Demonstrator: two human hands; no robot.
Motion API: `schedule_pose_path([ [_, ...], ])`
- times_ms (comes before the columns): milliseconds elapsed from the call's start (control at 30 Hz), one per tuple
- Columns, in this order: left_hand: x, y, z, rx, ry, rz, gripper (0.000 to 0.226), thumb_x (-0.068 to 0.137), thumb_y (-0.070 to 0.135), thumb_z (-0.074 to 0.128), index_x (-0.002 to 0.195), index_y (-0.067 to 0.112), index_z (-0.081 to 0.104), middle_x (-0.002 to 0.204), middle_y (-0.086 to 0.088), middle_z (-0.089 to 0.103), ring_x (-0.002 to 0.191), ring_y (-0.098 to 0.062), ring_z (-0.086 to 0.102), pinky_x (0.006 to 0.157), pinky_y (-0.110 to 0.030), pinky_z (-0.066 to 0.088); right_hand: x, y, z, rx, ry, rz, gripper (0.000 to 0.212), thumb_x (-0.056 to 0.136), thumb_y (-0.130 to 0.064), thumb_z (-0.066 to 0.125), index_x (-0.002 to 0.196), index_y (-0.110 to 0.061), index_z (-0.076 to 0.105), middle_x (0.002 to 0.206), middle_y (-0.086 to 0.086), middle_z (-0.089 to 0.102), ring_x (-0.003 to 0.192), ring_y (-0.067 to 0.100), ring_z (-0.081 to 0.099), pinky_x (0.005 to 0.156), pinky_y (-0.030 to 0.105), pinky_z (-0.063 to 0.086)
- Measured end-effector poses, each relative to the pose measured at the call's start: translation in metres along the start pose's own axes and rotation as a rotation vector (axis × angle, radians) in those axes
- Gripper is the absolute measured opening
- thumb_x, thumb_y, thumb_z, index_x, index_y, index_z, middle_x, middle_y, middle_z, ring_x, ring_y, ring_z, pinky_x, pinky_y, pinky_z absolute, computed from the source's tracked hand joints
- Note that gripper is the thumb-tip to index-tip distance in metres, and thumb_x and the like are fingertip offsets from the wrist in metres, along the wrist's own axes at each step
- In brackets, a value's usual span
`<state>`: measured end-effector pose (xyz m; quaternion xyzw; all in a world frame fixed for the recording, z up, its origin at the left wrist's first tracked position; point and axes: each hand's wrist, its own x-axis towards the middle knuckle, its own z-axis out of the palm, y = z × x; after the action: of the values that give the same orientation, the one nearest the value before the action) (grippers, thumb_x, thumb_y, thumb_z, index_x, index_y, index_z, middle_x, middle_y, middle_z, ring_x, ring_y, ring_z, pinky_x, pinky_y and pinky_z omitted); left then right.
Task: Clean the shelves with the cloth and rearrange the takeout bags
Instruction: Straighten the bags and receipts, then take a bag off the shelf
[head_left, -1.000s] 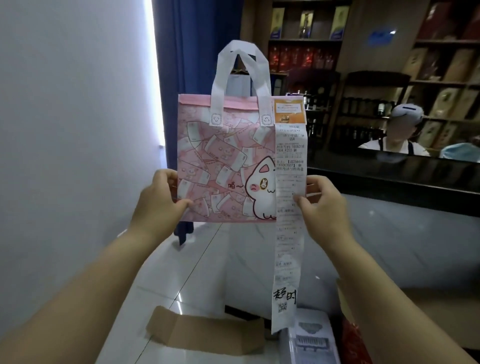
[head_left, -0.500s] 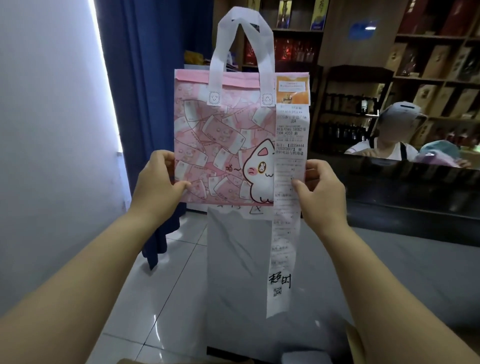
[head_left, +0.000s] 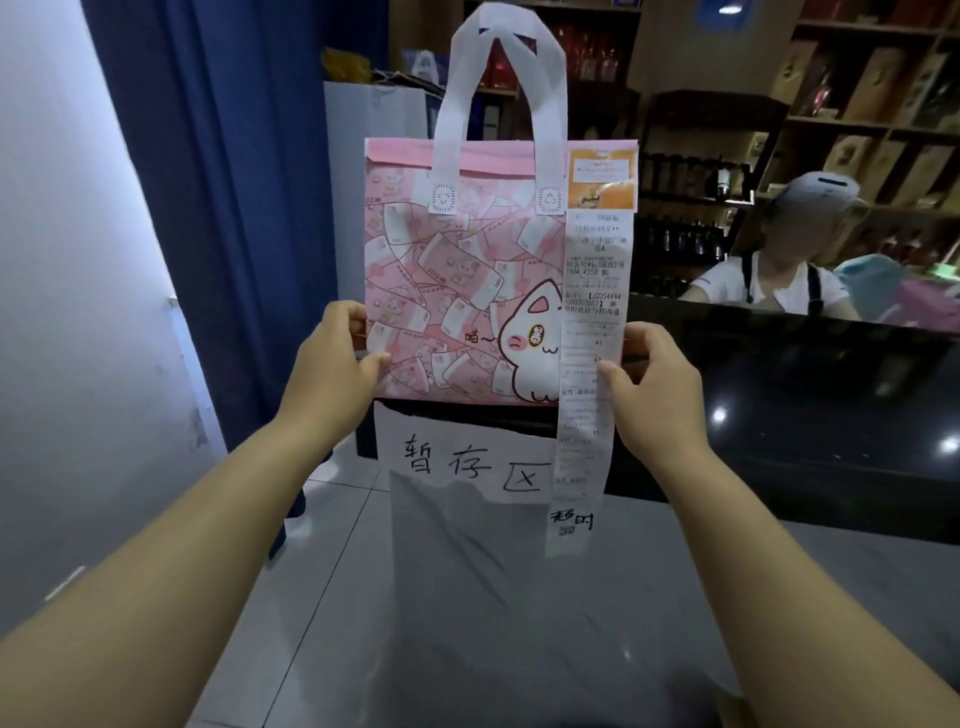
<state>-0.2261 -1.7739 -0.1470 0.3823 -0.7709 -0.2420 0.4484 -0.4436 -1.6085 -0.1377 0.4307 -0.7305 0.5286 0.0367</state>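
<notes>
Holding the flat pink cat-print takeout bag (head_left: 457, 291) upright just above the handwritten white paper sign (head_left: 470, 434), we pinch its sides in left hand (head_left: 332, 369) and right hand (head_left: 657, 395), seemingly to read its long white receipt (head_left: 592, 291).

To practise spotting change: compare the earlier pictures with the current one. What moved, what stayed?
The pink bag was carried forward to the black counter; its bottom is now just above a handwritten paper sign not seen at first. The left hand and right hand still grip its lower sides, and the receipt still hangs at its right edge.
</notes>
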Motion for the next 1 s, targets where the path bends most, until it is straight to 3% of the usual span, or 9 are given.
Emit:
schedule_pose_path([
  [233, 0.018, -0.008, 0.003, -0.066, -0.054, 0.043, 0.036, 0.083, 0.023, 0.068, 0.111, 0.025, 0.045, 0.105, 0.012, 0.055, 0.091, -0.005, 0.054, 0.069, -0.011, 0.039, 0.003, -0.005, 0.005, -0.025, 0.050, 0.012, 0.023, 0.087, -0.021, 0.061, 0.101, -0.037, 0.053, 0.096, -0.022, 0.059, 0.089, -0.002, 0.058, 0.074, 0.023, 0.050],
  [367, 0.020, -0.010, 0.000, -0.060, -0.068, 0.073, 0.045, 0.081, 0.025, 0.070, 0.119, 0.018, 0.047, 0.107, 0.011, 0.055, 0.094, -0.007, 0.054, 0.072, -0.011, 0.039, 0.003, -0.009, 0.005, -0.034, 0.076, 0.029, 0.024, 0.086, -0.023, 0.062, 0.110, -0.029, 0.059, 0.104, -0.013, 0.063, 0.094, 0.005, 0.059, 0.081, 0.029, 0.052],
  [533, 0.021, -0.010, -0.008, -0.044, -0.077, 0.086, 0.054, 0.080, 0.029, 0.072, 0.125, 0.014, 0.046, 0.112, 0.003, 0.056, 0.098, -0.013, 0.055, 0.084, -0.027, 0.047, 0.001, -0.016, 0.003, -0.052, 0.130, 0.059, 0.030, 0.085, -0.026, 0.064, 0.115, -0.025, 0.058, 0.111, -0.007, 0.062, 0.099, 0.010, 0.059, 0.086, 0.035, 0.053],
  [733, 0.012, -0.006, -0.020, 0.004, -0.033, 0.150, 0.048, 0.080, 0.033, 0.070, 0.120, 0.017, 0.050, 0.111, 0.000, 0.056, 0.094, -0.012, 0.054, 0.077, -0.023, 0.044, -0.011, -0.029, -0.005, -0.088, 0.244, -0.061, 0.018, 0.085, -0.028, 0.064, 0.100, -0.028, 0.055, 0.105, -0.008, 0.059, 0.095, 0.007, 0.056, 0.082, 0.029, 0.051],
  [1000, -0.042, 0.015, -0.049, 0.104, 0.038, 0.194, 0.035, 0.080, 0.033, 0.069, 0.110, 0.022, 0.055, 0.104, 0.007, 0.054, 0.090, -0.008, 0.054, 0.077, -0.025, 0.047, -0.036, -0.045, -0.010, -0.013, 0.068, -0.227, 0.015, 0.086, -0.026, 0.064, 0.100, -0.024, 0.058, 0.098, -0.009, 0.060, 0.087, 0.002, 0.057, 0.068, 0.017, 0.047],
])
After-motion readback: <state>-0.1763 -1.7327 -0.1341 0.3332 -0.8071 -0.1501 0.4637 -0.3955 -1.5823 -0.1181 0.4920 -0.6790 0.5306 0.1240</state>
